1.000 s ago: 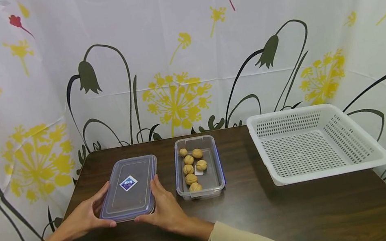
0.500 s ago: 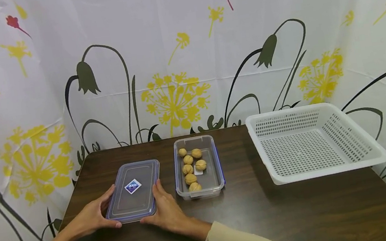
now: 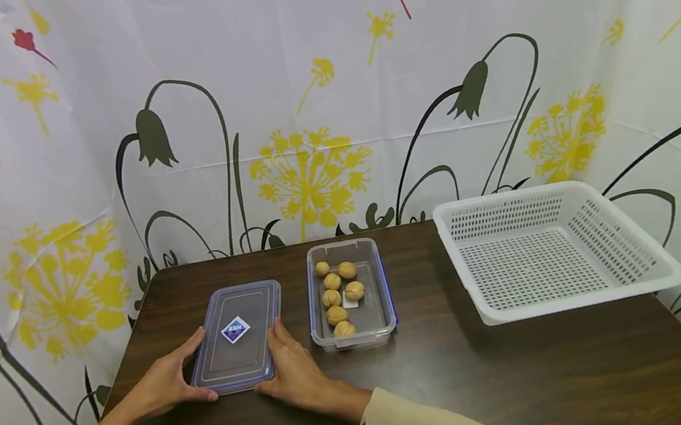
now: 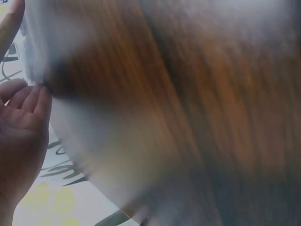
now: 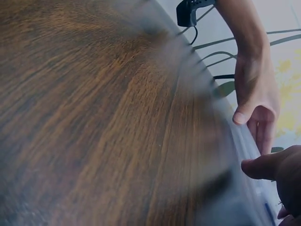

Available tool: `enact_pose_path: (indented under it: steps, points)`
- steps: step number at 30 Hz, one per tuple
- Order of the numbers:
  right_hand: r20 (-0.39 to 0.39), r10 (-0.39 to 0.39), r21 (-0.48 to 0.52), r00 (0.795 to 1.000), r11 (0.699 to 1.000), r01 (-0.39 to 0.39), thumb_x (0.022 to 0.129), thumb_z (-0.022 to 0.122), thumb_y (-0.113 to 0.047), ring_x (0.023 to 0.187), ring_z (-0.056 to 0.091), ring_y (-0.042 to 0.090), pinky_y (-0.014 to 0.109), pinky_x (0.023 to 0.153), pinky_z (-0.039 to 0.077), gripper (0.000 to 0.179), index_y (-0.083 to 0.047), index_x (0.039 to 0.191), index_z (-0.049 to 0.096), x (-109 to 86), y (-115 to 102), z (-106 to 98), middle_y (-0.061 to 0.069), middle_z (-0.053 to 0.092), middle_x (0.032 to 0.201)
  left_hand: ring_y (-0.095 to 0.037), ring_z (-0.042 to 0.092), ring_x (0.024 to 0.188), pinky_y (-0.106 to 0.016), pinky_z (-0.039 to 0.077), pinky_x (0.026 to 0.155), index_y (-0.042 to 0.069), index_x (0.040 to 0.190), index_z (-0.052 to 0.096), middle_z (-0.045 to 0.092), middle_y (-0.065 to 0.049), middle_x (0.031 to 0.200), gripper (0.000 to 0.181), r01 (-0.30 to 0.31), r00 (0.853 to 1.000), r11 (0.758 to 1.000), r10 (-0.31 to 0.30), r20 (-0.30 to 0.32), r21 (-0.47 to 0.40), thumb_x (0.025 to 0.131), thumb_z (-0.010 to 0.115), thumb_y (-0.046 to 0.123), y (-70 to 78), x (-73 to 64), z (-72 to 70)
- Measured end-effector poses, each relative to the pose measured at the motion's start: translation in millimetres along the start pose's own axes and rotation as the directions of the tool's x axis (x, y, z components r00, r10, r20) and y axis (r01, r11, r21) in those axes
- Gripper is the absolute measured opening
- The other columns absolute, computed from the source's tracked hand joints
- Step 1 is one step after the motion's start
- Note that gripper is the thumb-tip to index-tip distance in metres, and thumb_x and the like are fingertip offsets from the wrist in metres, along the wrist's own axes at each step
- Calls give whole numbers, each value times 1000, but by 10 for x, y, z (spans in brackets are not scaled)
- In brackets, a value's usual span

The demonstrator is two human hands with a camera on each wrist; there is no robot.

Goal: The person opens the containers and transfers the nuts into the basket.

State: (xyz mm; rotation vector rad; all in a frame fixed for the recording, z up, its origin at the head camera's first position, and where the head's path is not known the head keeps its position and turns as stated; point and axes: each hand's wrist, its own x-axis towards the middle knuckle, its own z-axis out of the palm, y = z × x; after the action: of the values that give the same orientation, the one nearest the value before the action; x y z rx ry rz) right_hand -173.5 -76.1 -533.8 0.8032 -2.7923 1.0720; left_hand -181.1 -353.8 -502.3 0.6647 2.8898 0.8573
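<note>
In the head view, a clear plastic food container (image 3: 238, 357) with a blue-edged lid and a diamond label lies at the left of the table; little of its sides shows. My left hand (image 3: 165, 382) holds its left side, with the thumb at the near left corner. On the opposite side my right hand (image 3: 297, 371) grips it, its thumb at the near right corner. The right wrist view shows the right thumb (image 5: 263, 168) against a clear edge, with the left hand (image 5: 256, 89) beyond. In the left wrist view, fingers touch a blurred clear wall (image 4: 35, 52).
Right of the lidded container stands an open clear container (image 3: 377, 323) with several walnuts (image 3: 337, 315) and a small white slip inside. A white perforated basket (image 3: 582, 302) sits at the back right of the dark wooden table (image 3: 469, 383). A flower-printed curtain (image 3: 324, 98) hangs behind.
Both hands have brought the lidded container slightly right and towards me, and it has turned a little. In the last half second it has barely moved.
</note>
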Motion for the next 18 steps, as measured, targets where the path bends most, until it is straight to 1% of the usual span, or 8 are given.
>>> enact_pose_path:
  steps: [4, 7, 9, 11, 13, 14, 15, 18]
  points:
    - [0, -36, -24, 999, 999, 36, 79, 94, -25, 145, 50, 40, 37, 114, 48, 88, 6, 150, 51, -2, 14, -24, 35, 39, 161, -59, 50, 136, 3, 15, 99, -18, 153, 38, 41, -42, 153, 120, -2, 1000, 1000, 2, -1, 19, 66, 102, 34, 4, 14, -2]
    - [16, -64, -52, 998, 997, 64, 82, 93, -29, 147, 48, 36, 35, 116, 46, 89, 6, 152, 50, 2, 4, -71, 31, 39, 163, -59, 49, 136, 0, 21, 101, -17, 154, 38, 40, -42, 155, 119, 17, 1000, 1000, -18, 10, 21, 67, 101, 35, 17, 26, -8]
    - [25, -95, -68, 995, 993, 96, 83, 92, -31, 149, 47, 33, 34, 117, 44, 90, 5, 153, 49, 6, -14, -118, 28, 39, 164, -61, 49, 136, -14, 37, 111, -18, 154, 38, 39, -43, 154, 118, 19, 1000, 999, -19, 12, 30, 68, 101, 33, 24, 38, -10]
    - [35, -130, -80, 991, 988, 133, 85, 92, -34, 150, 46, 30, 34, 119, 43, 89, 4, 153, 50, 10, -44, -183, 24, 41, 164, -61, 50, 135, -35, 47, 111, -18, 154, 36, 39, -44, 154, 117, 27, 1000, 999, -28, 11, 44, 70, 100, 32, 35, 47, -8]
    - [52, -168, -93, 984, 981, 172, 86, 91, -37, 150, 47, 28, 34, 119, 42, 88, 2, 153, 51, 15, -79, -268, 21, 45, 163, -61, 50, 134, -55, 50, 107, -20, 154, 34, 38, -45, 154, 117, 30, 1000, 998, -30, 4, 57, 71, 100, 30, 42, 60, -3]
    - [62, -187, -99, 980, 976, 193, 86, 90, -38, 149, 48, 27, 33, 119, 43, 86, 1, 153, 52, 17, -98, -321, 19, 47, 162, -61, 50, 134, -60, 49, 104, -21, 154, 33, 37, -45, 154, 117, 31, 1000, 998, -31, -1, 61, 71, 100, 30, 48, 68, -1]
    - [74, -206, -100, 976, 972, 212, 87, 89, -38, 148, 49, 26, 33, 119, 43, 85, 1, 153, 52, 22, -116, -378, 18, 49, 161, -60, 50, 134, -56, 50, 104, -21, 154, 33, 37, -45, 155, 118, 33, 999, 997, -33, -9, 67, 71, 100, 30, 56, 77, 2]
    - [108, -254, -97, 961, 960, 264, 89, 87, -39, 146, 51, 23, 32, 119, 42, 81, -2, 152, 54, 38, -161, -579, 14, 53, 159, -60, 50, 135, -53, 51, 104, -21, 154, 33, 37, -45, 155, 118, 18, 1000, 998, -16, -23, 67, 71, 99, 31, 90, 118, 8]
